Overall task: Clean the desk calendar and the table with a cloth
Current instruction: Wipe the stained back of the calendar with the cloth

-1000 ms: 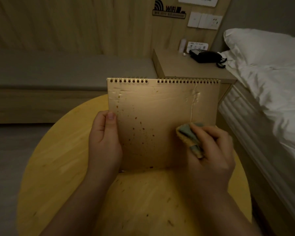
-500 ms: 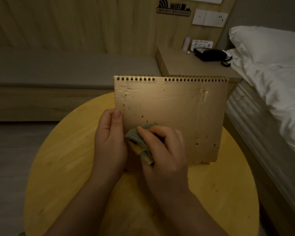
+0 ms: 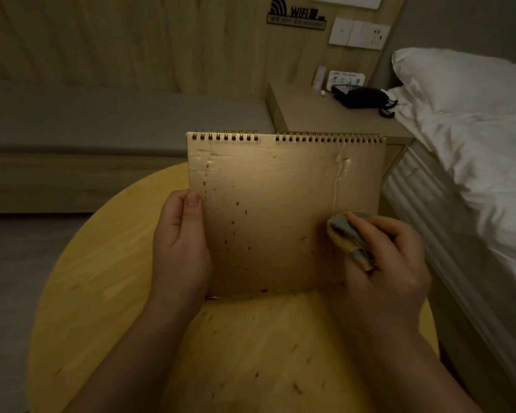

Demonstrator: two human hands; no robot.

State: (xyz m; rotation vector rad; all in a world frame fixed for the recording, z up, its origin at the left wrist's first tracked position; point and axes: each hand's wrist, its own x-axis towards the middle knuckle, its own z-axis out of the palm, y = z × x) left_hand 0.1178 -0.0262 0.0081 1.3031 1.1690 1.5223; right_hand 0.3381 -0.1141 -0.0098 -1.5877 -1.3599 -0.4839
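Observation:
A tan spiral-bound desk calendar (image 3: 280,204) stands upright on the round wooden table (image 3: 102,278). Brown specks dot its left and lower face, and a pale smear runs down near its upper right. My left hand (image 3: 181,248) grips the calendar's left edge, thumb on the front. My right hand (image 3: 385,263) holds a bunched grey-blue cloth (image 3: 344,234) and presses it against the calendar's lower right part. Dark crumbs and specks also lie on the table in front of the calendar.
A bed with white bedding (image 3: 474,159) runs along the right, close to the table. Behind stands a bedside cabinet (image 3: 325,117) with a black telephone (image 3: 361,97). A grey cushioned bench (image 3: 102,123) lines the wooden wall at the left.
My right hand swept the cloth from the calendar's right side to its lower left beside my left hand, then back to the lower right. My left hand has kept its grip.

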